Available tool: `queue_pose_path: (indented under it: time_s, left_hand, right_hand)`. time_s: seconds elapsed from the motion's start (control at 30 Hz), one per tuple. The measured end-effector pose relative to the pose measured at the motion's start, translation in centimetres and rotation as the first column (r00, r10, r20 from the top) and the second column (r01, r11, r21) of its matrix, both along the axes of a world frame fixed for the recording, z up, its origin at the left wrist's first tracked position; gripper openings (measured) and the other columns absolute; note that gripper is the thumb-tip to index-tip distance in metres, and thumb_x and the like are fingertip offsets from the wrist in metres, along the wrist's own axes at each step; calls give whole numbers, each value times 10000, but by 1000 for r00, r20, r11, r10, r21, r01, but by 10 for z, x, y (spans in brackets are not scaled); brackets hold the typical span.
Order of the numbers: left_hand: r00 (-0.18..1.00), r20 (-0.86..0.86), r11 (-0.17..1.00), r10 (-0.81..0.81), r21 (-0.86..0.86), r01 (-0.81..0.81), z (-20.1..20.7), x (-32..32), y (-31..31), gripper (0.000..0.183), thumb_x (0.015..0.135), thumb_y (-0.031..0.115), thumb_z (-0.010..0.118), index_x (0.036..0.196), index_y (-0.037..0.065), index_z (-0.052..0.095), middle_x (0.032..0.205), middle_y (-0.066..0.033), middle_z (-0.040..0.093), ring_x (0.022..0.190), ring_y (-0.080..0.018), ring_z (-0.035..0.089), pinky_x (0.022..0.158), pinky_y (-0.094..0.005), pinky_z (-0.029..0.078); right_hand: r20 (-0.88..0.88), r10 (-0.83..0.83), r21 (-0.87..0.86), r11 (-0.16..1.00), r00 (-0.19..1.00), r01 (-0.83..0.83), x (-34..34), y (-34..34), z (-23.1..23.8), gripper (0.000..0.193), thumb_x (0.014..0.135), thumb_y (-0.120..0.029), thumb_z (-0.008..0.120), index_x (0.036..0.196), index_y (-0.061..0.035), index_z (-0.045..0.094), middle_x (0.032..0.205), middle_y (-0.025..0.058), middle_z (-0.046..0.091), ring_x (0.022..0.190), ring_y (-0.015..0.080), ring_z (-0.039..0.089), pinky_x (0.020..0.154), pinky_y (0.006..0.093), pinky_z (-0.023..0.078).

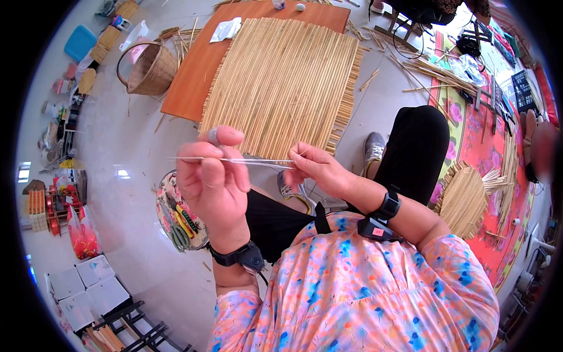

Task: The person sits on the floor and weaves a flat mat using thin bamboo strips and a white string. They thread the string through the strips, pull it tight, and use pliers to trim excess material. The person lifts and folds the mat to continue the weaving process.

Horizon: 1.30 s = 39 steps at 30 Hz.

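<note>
My left hand (214, 188) is raised in front of me, thumb and fingers pinched on a long thin needle (185, 158) whose tip sticks out to the left. A grey band like a thimble (213, 136) sits on one finger. White thread (258, 162) stretches from the needle across to my right hand (314, 167), whose thumb and forefinger are closed on it. Just beyond both hands lies a mat of straw-coloured stalks (281, 76), set side by side. Its near edge reaches behind my left fingers, and neither hand appears to hold it.
Under the mat is a reddish-brown board (187, 94) with a white tissue (226, 29). A wicker basket (149, 70) stands at the left. Loose stalks (369, 79) and a round stalk piece (463, 196) lie to the right. Beside my left arm is a floral cushion or seat (170, 199) carrying tools.
</note>
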<state>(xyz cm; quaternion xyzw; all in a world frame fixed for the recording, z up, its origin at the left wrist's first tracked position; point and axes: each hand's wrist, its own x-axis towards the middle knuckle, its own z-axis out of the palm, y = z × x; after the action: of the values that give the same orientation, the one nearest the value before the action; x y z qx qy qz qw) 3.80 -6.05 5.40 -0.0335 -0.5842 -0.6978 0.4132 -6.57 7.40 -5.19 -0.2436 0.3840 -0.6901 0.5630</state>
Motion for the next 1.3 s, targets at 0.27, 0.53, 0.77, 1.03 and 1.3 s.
queue_pose_path:
  time_s: [0.27, 0.53, 0.77, 1.03, 1.3]
  left_hand:
    - [991, 127, 975, 49, 211, -76, -9, -4, -34, 128, 951, 184, 515, 948, 57, 526, 791, -71, 568, 660, -124, 512, 555, -232, 402]
    - [971, 95, 859, 219, 453, -238, -22, 24, -164, 152, 945, 157, 506, 880, 24, 538, 822, -77, 556, 653, -145, 489, 595, -258, 439]
    - [789, 262, 754, 555, 242, -610, -45, 23, -218, 174, 925, 165, 540, 979, 0, 526, 868, -111, 613, 749, -184, 584, 617, -270, 461]
    - [678, 160, 316, 717, -942, -113, -101, -29, -143, 391, 848, 43, 567, 1235, 26, 508, 1205, -99, 545, 797, -137, 643, 687, -257, 508]
    - [597, 796, 870, -104, -218, 441, -102, -36, -14, 280, 855, 55, 567, 1131, 7, 563, 897, -64, 618, 610, -104, 578, 570, -234, 465]
  right_hand:
    - [-343, 42, 234, 971, 938, 42, -25, 16, -13, 225, 976, -240, 467, 914, -35, 534, 655, -29, 472, 587, 57, 460, 534, 196, 374]
    - [-613, -99, 232, 926, 784, 298, -90, 55, 27, 177, 928, -190, 552, 890, -25, 606, 654, -52, 470, 583, 34, 425, 528, 185, 355]
    - [-709, -206, 165, 882, 675, 441, -104, 66, 40, 144, 910, -129, 567, 900, 3, 624, 664, -44, 488, 590, 40, 436, 543, 177, 355]
    - [-858, 32, 264, 884, 512, 386, -64, 21, 1, 146, 840, -160, 637, 872, -19, 655, 584, 52, 558, 520, 96, 500, 489, 267, 405]
    - [-837, 100, 322, 885, 538, 336, -46, -1, 1, 158, 831, -154, 633, 872, -3, 651, 578, 78, 563, 497, 126, 494, 484, 290, 410]
